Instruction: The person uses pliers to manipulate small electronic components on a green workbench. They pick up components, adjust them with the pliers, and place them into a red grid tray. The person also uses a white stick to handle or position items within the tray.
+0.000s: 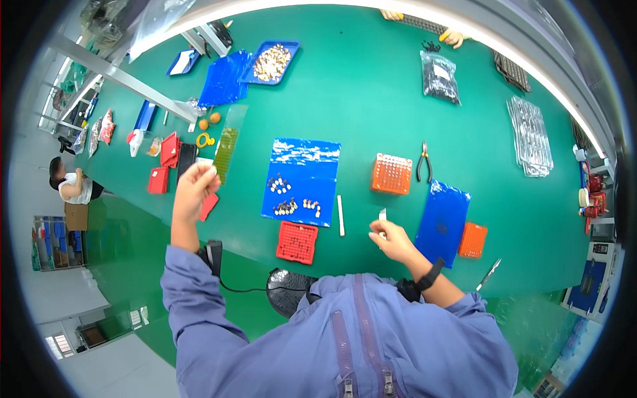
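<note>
My left hand (195, 190) is raised over the left part of the table, thumb and fingertips pinched together. Beside those fingertips is a yellow-green strip sheet (226, 155) with a clear end; whether they grip it I cannot tell. My right hand (396, 243) is closed around a small pale blade-like piece (383, 213) with a slanted tip. Between the hands is a blue plastic sheet (304, 166) bearing several small dark-and-white parts (285, 207). A red perforated tray (296, 243) sits at its near edge, and a white stick (341, 215) lies to its right.
An orange rack (391, 174) stands beside pliers (424, 162). Nearer right are another blue sheet (441, 222), an orange block (472, 240) and a pen-like tool (489, 274). A blue tray of parts (273, 63) is far left. Another person's hand (453, 38) is across the table.
</note>
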The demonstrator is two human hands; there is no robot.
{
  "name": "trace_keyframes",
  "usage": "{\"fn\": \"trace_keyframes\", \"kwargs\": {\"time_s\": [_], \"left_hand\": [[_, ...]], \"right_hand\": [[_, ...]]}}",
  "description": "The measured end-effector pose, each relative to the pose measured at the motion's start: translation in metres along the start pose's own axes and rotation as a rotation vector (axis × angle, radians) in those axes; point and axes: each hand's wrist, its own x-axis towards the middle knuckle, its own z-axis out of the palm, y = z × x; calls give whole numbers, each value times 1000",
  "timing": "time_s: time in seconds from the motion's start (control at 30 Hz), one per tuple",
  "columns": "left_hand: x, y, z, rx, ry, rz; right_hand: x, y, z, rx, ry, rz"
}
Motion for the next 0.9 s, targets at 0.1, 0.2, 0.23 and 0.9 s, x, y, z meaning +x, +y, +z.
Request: {"fn": "trace_keyframes", "kwargs": {"time_s": [0.1,0.2,0.23,0.9], "left_hand": [[53,32,10,114,-1,50],[118,32,24,235,-45,53],[140,23,30,277,-37,33],[243,16,37,90,107,119]], "right_hand": [[-10,-10,-10,29,-37,46],[-18,-15,-19,52,-22,90],[-21,-17,-23,34,-6,100],[-38,-28,-43,-137,100,177]]}}
